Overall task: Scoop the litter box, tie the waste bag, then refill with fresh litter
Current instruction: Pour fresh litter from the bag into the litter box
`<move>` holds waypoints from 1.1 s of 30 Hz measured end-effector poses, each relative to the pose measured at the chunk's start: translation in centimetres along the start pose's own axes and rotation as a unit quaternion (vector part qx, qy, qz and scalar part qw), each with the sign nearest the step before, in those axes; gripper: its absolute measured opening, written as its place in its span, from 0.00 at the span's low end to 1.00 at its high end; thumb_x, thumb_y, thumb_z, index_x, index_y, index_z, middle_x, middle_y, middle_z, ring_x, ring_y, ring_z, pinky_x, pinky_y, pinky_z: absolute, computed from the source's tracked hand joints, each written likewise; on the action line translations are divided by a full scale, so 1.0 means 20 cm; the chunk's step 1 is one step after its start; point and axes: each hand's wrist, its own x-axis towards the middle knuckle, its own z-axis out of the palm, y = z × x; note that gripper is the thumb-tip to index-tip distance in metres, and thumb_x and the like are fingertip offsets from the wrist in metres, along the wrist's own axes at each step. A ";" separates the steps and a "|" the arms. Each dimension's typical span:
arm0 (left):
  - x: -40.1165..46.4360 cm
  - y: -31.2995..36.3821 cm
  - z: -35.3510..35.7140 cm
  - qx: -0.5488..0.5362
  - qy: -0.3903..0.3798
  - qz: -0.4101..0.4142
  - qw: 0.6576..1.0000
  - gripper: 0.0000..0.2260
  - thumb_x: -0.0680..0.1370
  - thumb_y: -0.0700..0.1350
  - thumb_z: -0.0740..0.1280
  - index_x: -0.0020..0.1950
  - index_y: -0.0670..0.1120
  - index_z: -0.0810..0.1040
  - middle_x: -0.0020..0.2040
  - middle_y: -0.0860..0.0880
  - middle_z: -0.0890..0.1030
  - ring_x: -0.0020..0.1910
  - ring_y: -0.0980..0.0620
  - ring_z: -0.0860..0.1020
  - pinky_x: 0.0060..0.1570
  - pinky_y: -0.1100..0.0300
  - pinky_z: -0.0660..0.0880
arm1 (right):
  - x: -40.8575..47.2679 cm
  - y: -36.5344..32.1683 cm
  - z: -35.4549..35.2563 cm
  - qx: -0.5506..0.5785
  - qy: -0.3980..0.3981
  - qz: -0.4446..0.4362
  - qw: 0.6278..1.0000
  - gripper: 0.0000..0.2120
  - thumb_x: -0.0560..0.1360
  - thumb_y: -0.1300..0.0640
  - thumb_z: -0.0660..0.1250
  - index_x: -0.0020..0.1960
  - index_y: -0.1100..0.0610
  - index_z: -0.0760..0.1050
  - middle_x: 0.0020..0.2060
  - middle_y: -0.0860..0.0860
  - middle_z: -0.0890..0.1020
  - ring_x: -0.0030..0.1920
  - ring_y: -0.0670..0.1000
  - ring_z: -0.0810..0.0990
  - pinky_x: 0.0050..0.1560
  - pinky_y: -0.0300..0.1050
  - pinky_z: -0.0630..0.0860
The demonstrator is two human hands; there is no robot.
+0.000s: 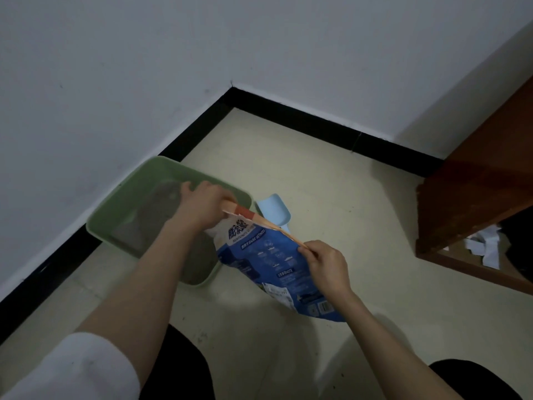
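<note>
A person holds a blue litter bag by its top edge, tilted over the near corner of a green litter box that sits on the floor against the wall and holds grey litter. The left hand grips the bag's far top corner with curled fingers above the box, while the right hand pinches the near end of that edge. A pale blue scoop lies on the floor just behind the bag, beside the box, and a brown wooden cabinet stands at the right.
</note>
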 end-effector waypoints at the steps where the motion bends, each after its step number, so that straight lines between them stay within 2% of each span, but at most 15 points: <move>1: 0.00 -0.03 0.00 -0.019 0.012 -0.018 1.000 0.08 0.75 0.43 0.67 0.49 0.56 0.80 0.44 0.56 0.78 0.56 0.52 0.71 0.67 0.44 0.59 | 0.00 0.00 0.00 0.001 -0.003 0.002 1.000 0.10 0.79 0.55 0.61 0.45 0.57 0.80 0.39 0.48 0.80 0.40 0.49 0.76 0.40 0.43 0.69; 2: 0.00 -0.05 0.00 -0.042 0.030 -0.025 0.998 0.07 0.75 0.42 0.68 0.46 0.54 0.80 0.40 0.56 0.77 0.53 0.51 0.74 0.65 0.45 0.64 | 0.00 0.00 0.00 0.000 -0.006 0.005 1.000 0.10 0.79 0.55 0.61 0.45 0.57 0.80 0.39 0.48 0.80 0.41 0.50 0.76 0.40 0.42 0.69; 4: 0.00 -0.07 -0.01 -0.092 0.064 -0.021 0.994 0.06 0.74 0.39 0.68 0.43 0.50 0.81 0.36 0.54 0.77 0.43 0.51 0.77 0.52 0.52 0.75 | 0.02 -0.03 -0.01 -0.014 -0.012 0.009 1.000 0.10 0.78 0.54 0.62 0.46 0.57 0.79 0.40 0.50 0.81 0.42 0.52 0.78 0.40 0.43 0.69; 6: 0.01 -0.05 -0.04 -0.121 0.078 -0.021 0.989 0.06 0.75 0.38 0.66 0.43 0.46 0.82 0.36 0.51 0.78 0.36 0.52 0.78 0.35 0.63 0.74 | 0.04 -0.10 -0.02 -0.019 -0.017 -0.004 1.000 0.08 0.77 0.52 0.63 0.48 0.56 0.77 0.42 0.49 0.81 0.44 0.52 0.78 0.42 0.44 0.71; 8: 0.02 -0.04 -0.05 -0.136 0.063 -0.021 0.989 0.06 0.76 0.39 0.66 0.42 0.45 0.82 0.37 0.50 0.78 0.35 0.52 0.78 0.30 0.68 0.69 | 0.09 -0.24 -0.02 0.002 -0.026 -0.041 0.999 0.11 0.75 0.48 0.65 0.53 0.54 0.76 0.48 0.49 0.81 0.48 0.51 0.78 0.49 0.47 0.74; 10: 0.03 -0.02 -0.06 -0.152 0.044 -0.018 0.987 0.07 0.76 0.39 0.66 0.39 0.47 0.80 0.38 0.49 0.79 0.36 0.51 0.79 0.30 0.67 0.70 | 0.15 -0.41 0.01 -0.010 -0.040 -0.085 0.995 0.15 0.75 0.47 0.65 0.58 0.53 0.75 0.52 0.49 0.79 0.51 0.51 0.77 0.52 0.49 0.74; 11: 0.03 -0.01 -0.07 -0.156 0.039 -0.013 0.987 0.08 0.76 0.39 0.66 0.37 0.48 0.78 0.38 0.49 0.79 0.36 0.51 0.79 0.31 0.66 0.72 | 0.18 -0.48 0.03 -0.028 -0.041 -0.109 0.993 0.14 0.75 0.47 0.65 0.57 0.53 0.75 0.50 0.49 0.79 0.50 0.51 0.76 0.49 0.48 0.73; 14: 0.04 0.00 -0.08 -0.170 0.039 0.002 0.985 0.11 0.75 0.38 0.67 0.35 0.51 0.76 0.40 0.49 0.79 0.38 0.51 0.79 0.36 0.60 0.78 | 0.24 -0.57 0.09 -0.015 -0.019 -0.115 0.993 0.10 0.78 0.52 0.62 0.47 0.58 0.76 0.38 0.49 0.74 0.42 0.54 0.75 0.38 0.45 0.65; 18: 0.04 0.03 -0.10 -0.199 0.027 0.038 0.979 0.14 0.74 0.40 0.69 0.33 0.57 0.74 0.38 0.52 0.78 0.40 0.50 0.78 0.40 0.56 0.78 | 0.20 -0.50 0.11 0.051 0.002 -0.066 0.997 0.11 0.78 0.54 0.62 0.39 0.56 0.72 0.29 0.44 0.68 0.35 0.50 0.70 0.35 0.43 0.62; 22: 0.04 0.08 -0.11 -0.252 -0.001 0.057 0.966 0.07 0.74 0.42 0.70 0.39 0.53 0.77 0.38 0.54 0.79 0.41 0.54 0.77 0.40 0.64 0.74 | 0.11 -0.32 0.03 0.151 0.024 -0.006 0.988 0.10 0.77 0.56 0.65 0.38 0.57 0.73 0.31 0.47 0.72 0.33 0.47 0.70 0.35 0.40 0.65; 24: 0.04 0.10 -0.08 -0.272 -0.044 0.051 0.960 0.04 0.74 0.41 0.69 0.42 0.50 0.79 0.40 0.53 0.79 0.42 0.53 0.78 0.41 0.61 0.77 | 0.06 -0.25 -0.03 0.185 0.020 0.001 0.983 0.10 0.76 0.57 0.66 0.37 0.56 0.74 0.31 0.47 0.73 0.32 0.42 0.70 0.34 0.35 0.65; 26: 0.03 0.13 -0.04 -0.265 -0.084 0.042 0.960 0.05 0.74 0.40 0.67 0.40 0.48 0.79 0.39 0.51 0.80 0.40 0.51 0.78 0.39 0.59 0.77 | 0.01 -0.21 -0.07 0.218 0.021 0.005 0.976 0.12 0.76 0.59 0.67 0.34 0.51 0.72 0.30 0.46 0.73 0.30 0.40 0.70 0.33 0.32 0.65; 29: 0.02 0.16 -0.01 -0.214 -0.074 0.038 0.973 0.09 0.72 0.42 0.69 0.32 0.50 0.77 0.33 0.53 0.78 0.36 0.52 0.77 0.36 0.60 0.72 | -0.05 -0.15 -0.13 0.241 0.036 0.007 0.970 0.11 0.75 0.60 0.68 0.34 0.53 0.73 0.30 0.49 0.73 0.30 0.42 0.68 0.33 0.34 0.64; 31: 0.01 0.19 0.00 -0.207 -0.056 0.036 0.976 0.07 0.71 0.43 0.71 0.33 0.47 0.78 0.32 0.50 0.79 0.34 0.52 0.76 0.39 0.57 0.73 | -0.09 -0.11 -0.18 0.254 0.044 0.010 0.966 0.10 0.75 0.61 0.67 0.35 0.55 0.74 0.30 0.50 0.74 0.31 0.42 0.69 0.34 0.36 0.65; 33: -0.01 0.26 0.00 -0.188 -0.039 0.053 0.980 0.09 0.71 0.43 0.70 0.32 0.47 0.76 0.32 0.49 0.79 0.34 0.52 0.75 0.39 0.56 0.72 | -0.14 -0.05 -0.23 0.269 0.054 0.017 0.961 0.11 0.75 0.63 0.67 0.34 0.54 0.75 0.31 0.50 0.76 0.32 0.42 0.71 0.34 0.34 0.66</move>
